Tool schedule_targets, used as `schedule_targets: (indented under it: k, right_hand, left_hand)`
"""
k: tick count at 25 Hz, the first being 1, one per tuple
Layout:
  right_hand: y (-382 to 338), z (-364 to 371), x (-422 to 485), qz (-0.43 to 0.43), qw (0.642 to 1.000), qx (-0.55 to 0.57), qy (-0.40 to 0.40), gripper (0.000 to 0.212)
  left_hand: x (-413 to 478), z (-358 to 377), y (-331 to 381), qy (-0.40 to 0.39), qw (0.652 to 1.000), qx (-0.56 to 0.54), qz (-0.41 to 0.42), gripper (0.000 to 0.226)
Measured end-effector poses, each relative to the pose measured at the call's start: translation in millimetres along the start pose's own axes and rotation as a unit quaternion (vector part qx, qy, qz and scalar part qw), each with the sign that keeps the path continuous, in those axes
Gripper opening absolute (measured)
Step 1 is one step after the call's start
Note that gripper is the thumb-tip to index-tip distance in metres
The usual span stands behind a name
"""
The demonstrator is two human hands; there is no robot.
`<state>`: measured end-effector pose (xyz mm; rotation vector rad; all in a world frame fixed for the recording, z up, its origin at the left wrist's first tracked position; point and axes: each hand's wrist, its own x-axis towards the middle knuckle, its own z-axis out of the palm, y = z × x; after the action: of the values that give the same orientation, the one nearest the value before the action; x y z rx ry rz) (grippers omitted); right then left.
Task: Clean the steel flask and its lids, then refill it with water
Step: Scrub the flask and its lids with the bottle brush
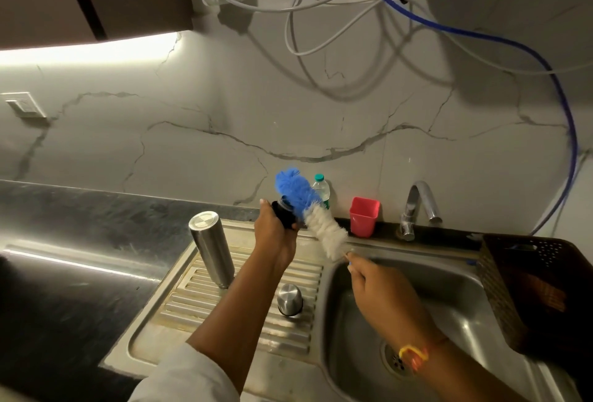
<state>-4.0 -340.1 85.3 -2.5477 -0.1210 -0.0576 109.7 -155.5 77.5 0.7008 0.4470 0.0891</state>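
Observation:
The steel flask (211, 249) stands upside down on the ribbed drainboard (231, 315), left of my arms. A steel cup-shaped lid (289, 299) sits on the drainboard near the basin. My left hand (274, 233) grips a small black inner lid (284, 213) above the drainboard. My right hand (373, 286) holds the handle of a bottle brush (313, 212) with blue and white bristles. The brush slants up to the left and its bristles touch the black lid.
The steel sink basin (449, 302) with its drain (396, 360) lies at right. A chrome tap (417, 209), a red cup (364, 217) and a small plastic bottle (322, 189) stand behind it. A dark basket (526, 286) sits on the sink's right rim. Cables hang on the marble wall.

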Motion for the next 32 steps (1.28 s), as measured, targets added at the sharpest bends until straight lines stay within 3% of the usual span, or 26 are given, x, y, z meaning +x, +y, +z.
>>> schedule_targets:
  k: [7, 13, 18, 22, 26, 32]
  right_hand:
    - [-2, -10, -8, 0.015, 1.0, 0.022, 0.013, 0.04]
    - [-7, 1, 3, -0.008, 1.0, 0.014, 0.0, 0.039]
    - [-3, 5, -16, -0.014, 1.0, -0.019, -0.012, 0.04]
    - [-3, 4, 4, -0.009, 1.0, -0.005, 0.007, 0.04]
    - [2, 4, -7, -0.026, 1.0, -0.012, 0.001, 0.041]
    - [0, 6, 11, -0.016, 1.0, -0.011, 0.005, 0.039]
  left_hand:
    - [10, -11, 11, 0.065, 0.997, -0.031, 0.0, 0.037]
    - [6, -5, -13, -0.016, 1.0, 0.006, -0.009, 0.052]
    - [5, -11, 7, 0.006, 1.0, 0.0, 0.005, 0.045]
    - [-10, -3, -21, -0.005, 0.997, 0.073, 0.007, 0.044]
    - [0, -8, -4, 0.011, 1.0, 0.022, 0.0, 0.045]
    - [-13, 3, -13, 0.006, 0.998, 0.059, 0.01, 0.045]
